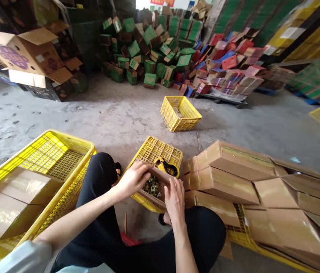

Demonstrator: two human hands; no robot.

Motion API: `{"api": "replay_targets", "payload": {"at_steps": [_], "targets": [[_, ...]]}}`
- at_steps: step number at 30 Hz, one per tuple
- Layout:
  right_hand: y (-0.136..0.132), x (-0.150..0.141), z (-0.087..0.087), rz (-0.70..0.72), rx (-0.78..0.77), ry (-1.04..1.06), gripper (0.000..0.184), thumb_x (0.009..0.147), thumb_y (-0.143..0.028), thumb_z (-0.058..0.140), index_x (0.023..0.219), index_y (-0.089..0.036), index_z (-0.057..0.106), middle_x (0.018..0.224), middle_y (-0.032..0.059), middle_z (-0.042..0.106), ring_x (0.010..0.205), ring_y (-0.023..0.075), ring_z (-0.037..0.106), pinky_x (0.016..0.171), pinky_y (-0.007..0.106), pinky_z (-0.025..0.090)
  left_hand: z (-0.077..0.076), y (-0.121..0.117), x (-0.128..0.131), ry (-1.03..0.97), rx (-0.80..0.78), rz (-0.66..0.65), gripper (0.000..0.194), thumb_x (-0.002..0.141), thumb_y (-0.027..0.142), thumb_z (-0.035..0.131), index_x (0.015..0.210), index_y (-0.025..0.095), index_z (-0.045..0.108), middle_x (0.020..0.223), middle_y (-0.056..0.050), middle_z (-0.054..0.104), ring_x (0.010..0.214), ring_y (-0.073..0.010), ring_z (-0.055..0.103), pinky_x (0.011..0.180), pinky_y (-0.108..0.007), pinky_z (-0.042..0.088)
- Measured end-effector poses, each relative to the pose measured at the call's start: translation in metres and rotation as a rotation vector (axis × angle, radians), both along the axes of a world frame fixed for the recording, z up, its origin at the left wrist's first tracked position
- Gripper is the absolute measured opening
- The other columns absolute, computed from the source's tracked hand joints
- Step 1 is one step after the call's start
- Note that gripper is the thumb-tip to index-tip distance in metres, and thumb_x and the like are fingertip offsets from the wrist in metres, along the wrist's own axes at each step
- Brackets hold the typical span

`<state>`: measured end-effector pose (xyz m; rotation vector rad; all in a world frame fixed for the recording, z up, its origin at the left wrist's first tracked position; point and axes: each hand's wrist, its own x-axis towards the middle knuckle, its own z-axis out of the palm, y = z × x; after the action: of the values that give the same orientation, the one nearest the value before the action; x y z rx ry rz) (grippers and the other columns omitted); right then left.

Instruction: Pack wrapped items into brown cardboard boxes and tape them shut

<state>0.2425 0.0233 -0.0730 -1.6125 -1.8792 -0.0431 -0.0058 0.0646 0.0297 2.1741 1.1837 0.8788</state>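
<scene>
Cardboard forms the open, narrow brown box between the hands, its walls thin, flat and matt. Left hand and right hand both grasp it, bent fingers lying over the edges on opposite sides. Between them, inside the box, lie small, crinkled, glossy pieces in dark green and gold; they are too small to make out further.

Beneath the hands, the box sits on a yellow plastic crate with a flat, lattice-like upper face. Just beyond the fingers, touching or nearly touching the box, rests a yellow and black tape dispenser with a rounded frame.

Well to the left of the hands stands a large, open yellow mesh-walled crate, holding smooth brown cartons sealed with shiny clear tape. Near the right hand, on its outer side, rises a stack of long, taped, sharp-edged brown cartons, partly over another yellow lattice crate.

Straight ahead of the hands, a smaller yellow slatted crate stands on the grey, scuffed concrete floor. Far beyond it spread loose heaps of green block-shaped boxes and, farther right, red and blue ones.
</scene>
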Motion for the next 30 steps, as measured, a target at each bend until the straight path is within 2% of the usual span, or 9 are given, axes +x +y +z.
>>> {"api": "replay_targets", "payload": {"at_steps": [2, 4, 7, 9, 13, 16, 21, 25, 30], "targets": [[-0.002, 0.002, -0.002, -0.011, -0.016, -0.043, 0.045, 0.106, -0.037, 0.045, 0.143, -0.015, 0.058, 0.148, 0.0219, 0.055, 0.146, 0.0393, 0.042, 0.117, 0.063, 0.042, -0.024, 0.005, 0.009, 0.147, -0.096, -0.062, 0.031, 0.103, 0.020, 0.051, 0.128, 0.021, 0.070, 0.121, -0.010, 0.070, 0.113, -0.0237, 0.068, 0.104, -0.037, 0.056], [-0.003, 0.003, -0.006, -0.008, -0.044, -0.080, 0.049, 0.106, -0.040, 0.047, 0.148, -0.015, 0.053, 0.153, 0.0222, 0.051, 0.149, 0.0416, 0.037, 0.117, 0.065, 0.041, -0.052, 0.008, 0.015, 0.321, -0.191, -0.100, 0.037, 0.100, 0.020, 0.053, 0.134, 0.019, 0.067, 0.128, -0.011, 0.068, 0.117, -0.0258, 0.068, 0.106, -0.038, 0.055], [-0.006, 0.012, -0.015, 0.029, -0.082, -0.096, 0.065, 0.106, -0.046, 0.045, 0.161, -0.015, 0.033, 0.163, 0.0219, 0.041, 0.155, 0.0426, 0.027, 0.118, 0.066, 0.038, -0.087, 0.007, 0.009, 0.412, -0.156, 0.010, 0.050, 0.094, 0.026, 0.065, 0.143, 0.017, 0.061, 0.153, -0.017, 0.053, 0.148, -0.0372, 0.044, 0.122, -0.051, 0.039], [-0.007, 0.022, -0.022, 0.041, -0.091, -0.085, 0.071, 0.106, -0.047, 0.044, 0.166, -0.015, 0.022, 0.168, 0.0214, 0.033, 0.158, 0.0421, 0.022, 0.119, 0.065, 0.038, -0.099, 0.002, -0.002, 0.400, -0.114, 0.089, 0.056, 0.094, 0.034, 0.066, 0.146, 0.014, 0.059, 0.158, -0.020, 0.047, 0.155, -0.0410, 0.031, 0.124, -0.057, 0.034], [-0.008, 0.035, -0.030, 0.007, -0.027, -0.019, 0.068, 0.106, -0.049, 0.045, 0.164, -0.016, 0.030, 0.169, 0.0220, 0.031, 0.157, 0.0422, 0.027, 0.119, 0.064, 0.040, -0.098, -0.009, -0.019, 0.305, 0.055, 0.075, 0.044, 0.098, 0.030, 0.058, 0.139, 0.015, 0.065, 0.162, -0.019, 0.042, 0.157, -0.0404, 0.024, 0.125, -0.061, 0.028], [-0.011, 0.034, -0.027, -0.038, -0.036, 0.072, 0.061, 0.105, -0.049, 0.048, 0.156, -0.016, 0.045, 0.167, 0.0214, 0.033, 0.150, 0.0385, 0.041, 0.117, 0.056, 0.046, -0.090, -0.011, -0.019, 0.212, 0.123, 0.171, 0.046, 0.098, 0.023, 0.055, 0.143, 0.021, 0.061, 0.166, -0.014, 0.036, 0.156, -0.0383, 0.025, 0.124, -0.062, 0.029], [-0.018, 0.032, -0.013, -0.156, -0.077, 0.133, 0.059, 0.103, -0.056, 0.047, 0.141, -0.014, 0.063, 0.123, 0.0194, 0.063, 0.115, 0.0319, 0.067, 0.101, 0.047, 0.056, -0.101, -0.006, -0.026, 0.068, -0.034, 0.372, 0.051, 0.094, 0.022, 0.059, 0.144, 0.022, 0.057, 0.151, -0.015, 0.049, 0.134, -0.0341, 0.049, 0.112, -0.055, 0.046], [-0.010, 0.035, 0.000, -0.175, -0.198, 0.098, 0.059, 0.103, -0.056, 0.042, 0.137, -0.014, 0.066, 0.106, 0.0146, 0.065, 0.100, 0.0296, 0.069, 0.089, 0.042, 0.058, -0.106, 0.007, -0.035, 0.119, -0.131, 0.295, 0.063, 0.086, 0.019, 0.065, 0.148, 0.023, 0.053, 0.147, -0.014, 0.050, 0.128, -0.0335, 0.053, 0.111, -0.052, 0.047], [0.007, 0.037, 0.010, -0.230, -0.288, -0.041, 0.049, 0.100, -0.044, 0.046, 0.136, -0.017, 0.066, 0.117, 0.0141, 0.063, 0.093, 0.0276, 0.069, 0.072, 0.037, 0.057, -0.085, 0.029, -0.036, 0.321, -0.216, 0.140, 0.101, 0.069, 0.022, 0.082, 0.160, 0.019, 0.038, 0.155, -0.018, 0.040, 0.129, -0.0366, 0.051, 0.113, -0.049, 0.044]]}}
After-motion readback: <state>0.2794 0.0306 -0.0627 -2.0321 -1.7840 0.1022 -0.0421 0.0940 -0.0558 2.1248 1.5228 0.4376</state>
